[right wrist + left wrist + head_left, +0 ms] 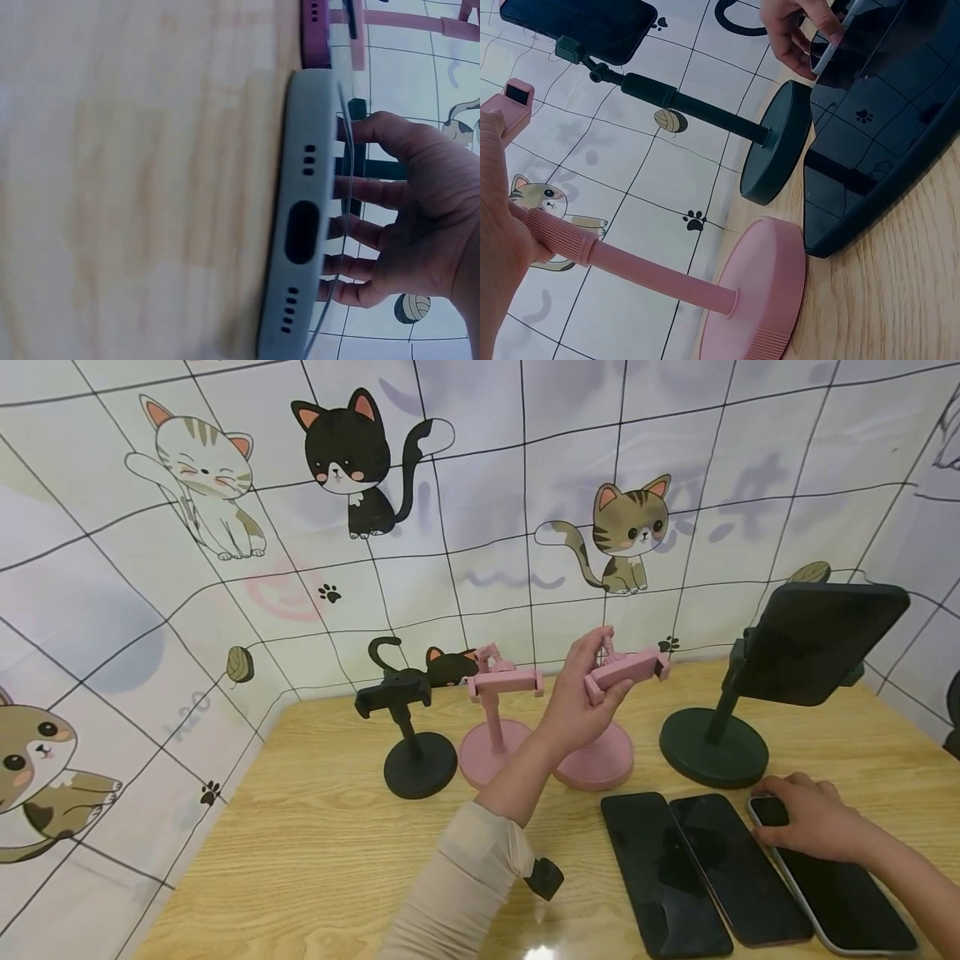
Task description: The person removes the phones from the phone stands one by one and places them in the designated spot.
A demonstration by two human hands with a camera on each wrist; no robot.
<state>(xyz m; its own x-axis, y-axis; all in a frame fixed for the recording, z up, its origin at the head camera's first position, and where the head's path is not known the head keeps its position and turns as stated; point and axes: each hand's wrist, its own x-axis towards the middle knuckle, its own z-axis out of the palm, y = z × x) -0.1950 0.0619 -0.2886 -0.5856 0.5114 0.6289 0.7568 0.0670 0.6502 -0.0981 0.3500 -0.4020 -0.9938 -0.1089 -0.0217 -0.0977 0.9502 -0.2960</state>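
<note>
My left hand grips a pink phone stand by its upper part, just below and behind the clamp. Its round base is on the table, and the clamp holds no phone. The left wrist view shows the ribbed pink collar of the post against my palm. At the right, my right hand holds the far end of a light-edged smartphone, thumb at its left edge. That phone lies screen up. Its port end faces the right wrist camera, with my spread fingers beyond it.
Two more dark phones, one at left and one in the middle, lie beside it. A dark green stand carries a black device. Left of my hand stand another pink stand and a black stand. A cat-print wall rises behind.
</note>
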